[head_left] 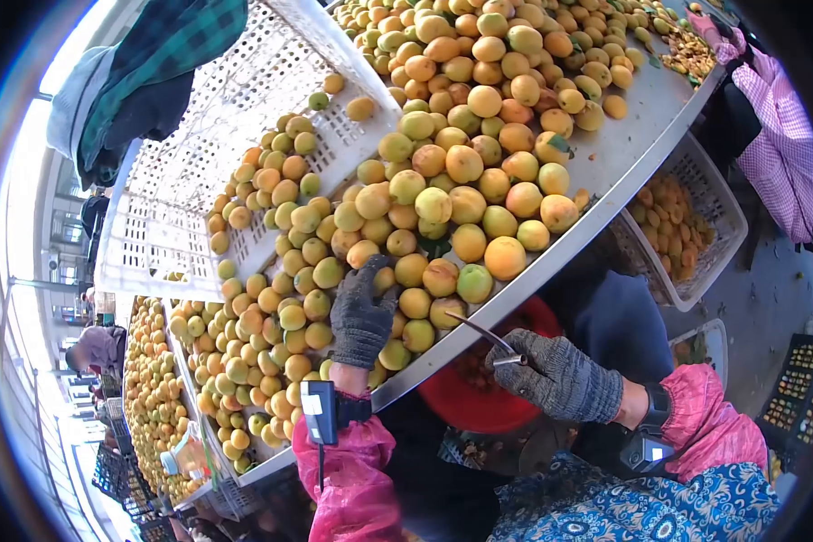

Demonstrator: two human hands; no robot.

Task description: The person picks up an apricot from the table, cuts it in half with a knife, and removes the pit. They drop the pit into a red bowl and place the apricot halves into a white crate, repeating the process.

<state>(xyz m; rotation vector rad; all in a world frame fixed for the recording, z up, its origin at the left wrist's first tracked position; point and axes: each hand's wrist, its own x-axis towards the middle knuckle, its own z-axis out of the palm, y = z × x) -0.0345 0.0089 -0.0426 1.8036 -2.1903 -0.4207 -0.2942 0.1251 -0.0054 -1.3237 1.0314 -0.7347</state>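
Yellow-orange fruits [465, 203] lie in a big heap on a metal-edged table [605, 203]. My left hand [363, 312], in a dark grey knitted glove, reaches into the heap, its fingers curled at a fruit; how firmly they hold it is unclear. In my right hand [560, 378], gloved alike, is a thin metal tool [492, 339] with a curved tip, pointing toward the fruits at the table's edge. Under the right hand, below the table edge, is a red basin [465, 397] with fruit pieces inside, partly hidden.
A white perforated crate [167, 194] lies tipped on the table, fruits spilling from it, beside a person in green plaid [167, 54]. Another person's pink checked sleeve [781, 144] is at the right, near a floor crate [696, 271] of fruit. A plastic bottle [188, 454] stands lower left.
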